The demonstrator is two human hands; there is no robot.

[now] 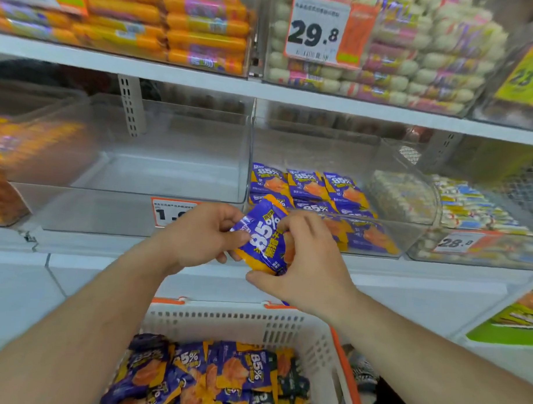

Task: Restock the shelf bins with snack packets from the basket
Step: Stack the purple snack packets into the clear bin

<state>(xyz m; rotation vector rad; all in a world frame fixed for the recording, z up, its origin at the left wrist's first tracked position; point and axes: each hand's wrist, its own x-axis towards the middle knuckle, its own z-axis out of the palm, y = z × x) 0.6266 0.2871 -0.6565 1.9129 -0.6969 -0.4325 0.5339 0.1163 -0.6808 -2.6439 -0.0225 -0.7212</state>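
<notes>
Both hands hold one purple-and-orange snack packet (pixel 265 236) in front of the shelf, above the basket (pixel 321 336). Left hand (pixel 202 234) pinches its left edge with curled fingers; right hand (pixel 310 259) curls round its right side, thumb beneath. Behind it, a clear bin (pixel 411 182) holds matching packets; the neighbouring bin (pixel 123 203) adjoins it on the left
</notes>
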